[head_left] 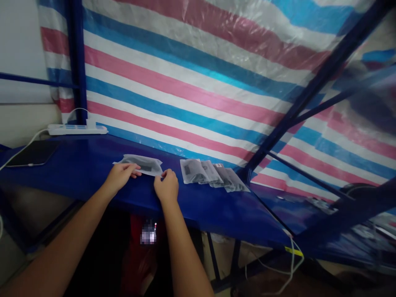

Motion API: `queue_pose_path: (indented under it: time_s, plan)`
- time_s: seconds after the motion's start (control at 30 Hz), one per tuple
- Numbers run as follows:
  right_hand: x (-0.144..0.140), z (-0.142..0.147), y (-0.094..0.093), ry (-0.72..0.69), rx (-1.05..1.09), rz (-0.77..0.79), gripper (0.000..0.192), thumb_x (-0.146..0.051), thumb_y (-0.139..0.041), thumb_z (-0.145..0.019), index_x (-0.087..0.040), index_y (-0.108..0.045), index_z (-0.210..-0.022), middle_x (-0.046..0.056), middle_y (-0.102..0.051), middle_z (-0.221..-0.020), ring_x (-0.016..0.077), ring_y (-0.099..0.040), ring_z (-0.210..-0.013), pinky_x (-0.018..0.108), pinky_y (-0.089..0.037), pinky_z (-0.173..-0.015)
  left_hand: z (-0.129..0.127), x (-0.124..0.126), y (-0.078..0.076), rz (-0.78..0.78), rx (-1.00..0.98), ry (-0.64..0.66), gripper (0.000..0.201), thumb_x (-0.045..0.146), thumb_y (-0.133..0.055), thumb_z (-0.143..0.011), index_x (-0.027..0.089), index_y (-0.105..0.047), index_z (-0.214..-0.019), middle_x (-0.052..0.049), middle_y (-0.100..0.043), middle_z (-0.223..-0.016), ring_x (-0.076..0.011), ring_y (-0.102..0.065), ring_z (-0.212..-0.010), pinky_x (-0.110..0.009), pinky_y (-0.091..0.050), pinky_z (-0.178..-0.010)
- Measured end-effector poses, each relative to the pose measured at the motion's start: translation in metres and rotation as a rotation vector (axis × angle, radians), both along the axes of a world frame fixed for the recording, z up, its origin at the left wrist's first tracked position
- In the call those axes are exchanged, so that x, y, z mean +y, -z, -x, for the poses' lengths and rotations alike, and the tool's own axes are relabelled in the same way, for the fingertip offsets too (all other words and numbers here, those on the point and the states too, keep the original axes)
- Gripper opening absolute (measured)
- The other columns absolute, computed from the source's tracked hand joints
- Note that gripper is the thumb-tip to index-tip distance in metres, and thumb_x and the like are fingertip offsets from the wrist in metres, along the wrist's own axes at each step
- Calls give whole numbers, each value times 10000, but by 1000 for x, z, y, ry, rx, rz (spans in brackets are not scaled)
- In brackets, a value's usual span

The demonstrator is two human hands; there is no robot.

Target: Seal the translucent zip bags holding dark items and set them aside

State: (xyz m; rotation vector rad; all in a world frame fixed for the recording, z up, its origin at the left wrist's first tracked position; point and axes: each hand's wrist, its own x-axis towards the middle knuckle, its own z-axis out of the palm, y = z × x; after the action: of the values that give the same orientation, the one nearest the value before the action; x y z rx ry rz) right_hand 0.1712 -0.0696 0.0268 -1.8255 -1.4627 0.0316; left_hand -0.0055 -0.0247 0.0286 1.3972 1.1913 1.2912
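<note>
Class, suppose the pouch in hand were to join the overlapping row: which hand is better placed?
Probably the right hand: it is at the right end of the pouch, the side facing the row of pouches. The left hand is on the pouch's front edge, farther from that row.

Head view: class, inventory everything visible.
Held pouch: 1, translucent grey, between hands
Other pouches: 4, translucent grey, right of hands
Table: 1, blue, under pouches
Power strip: 1, white, table's back left
Flat slab: 1, black, table's left
Striped sheeting: count unclear, red, white and blue, behind table
Frame bars: several, dark blue, left and right
Cables: several, white, left and lower right
Blurred items: count and colour unclear, far right
Left hand: 1, bare, pouch's left
Right hand: 1, bare, pouch's right
</note>
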Motion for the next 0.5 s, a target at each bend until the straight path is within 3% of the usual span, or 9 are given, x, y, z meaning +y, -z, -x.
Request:
queue_pose_path:
  time_s: [0.5]
  plan:
    - [-5, -4, 0, -67, 36, -16, 70, -225, -542, -752, -217, -490, -797, 47, -602, -852, 208, -588, -809, 309, -406, -716, 0, -3, -2, -2, 19, -18, 353, 431, -611, -777, 135, -769, -885, -94, -769, -754, -232, -723, -733, -331, -575, -733]
